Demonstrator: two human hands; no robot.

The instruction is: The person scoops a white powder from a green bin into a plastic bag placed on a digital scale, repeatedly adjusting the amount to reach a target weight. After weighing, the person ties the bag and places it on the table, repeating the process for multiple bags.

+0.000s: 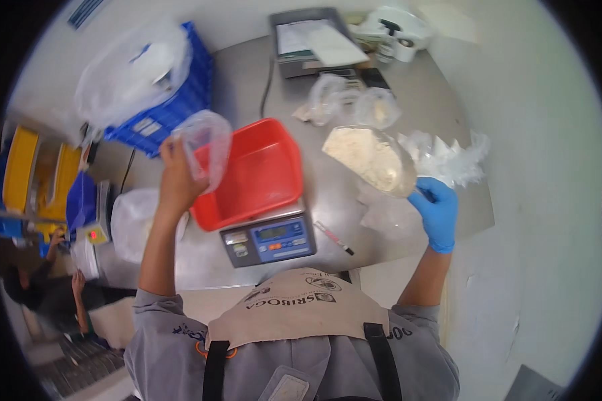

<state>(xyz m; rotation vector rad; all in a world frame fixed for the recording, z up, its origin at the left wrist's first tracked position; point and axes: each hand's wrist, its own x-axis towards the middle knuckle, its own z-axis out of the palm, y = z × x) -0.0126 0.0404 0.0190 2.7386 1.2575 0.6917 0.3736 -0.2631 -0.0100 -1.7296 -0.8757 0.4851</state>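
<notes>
My bare left hand (179, 173) grips a clear plastic bag (211, 138), its mouth spread wide above the left side of a red plastic tray (261, 175). That tray rests on a digital weighing scale (271, 239), whose display and buttons face me. In a blue glove, my right hand (437, 213) holds the handle of a metal scoop (407, 180) heaped with pale powder (366, 153). The scoop is raised to the right of the tray, apart from the bag. Below it a clear plastic bag (389, 210) lies on the steel table (331, 280).
A blue crate (195, 75) lined with plastic holds white powder at the back left. Small filled bags (376, 108), crumpled plastic (449, 158) and a marker pen (334, 238) lie around. Behind is a grey paper tray (311, 42). Another person (55, 295) works at left by a second scale (96, 233).
</notes>
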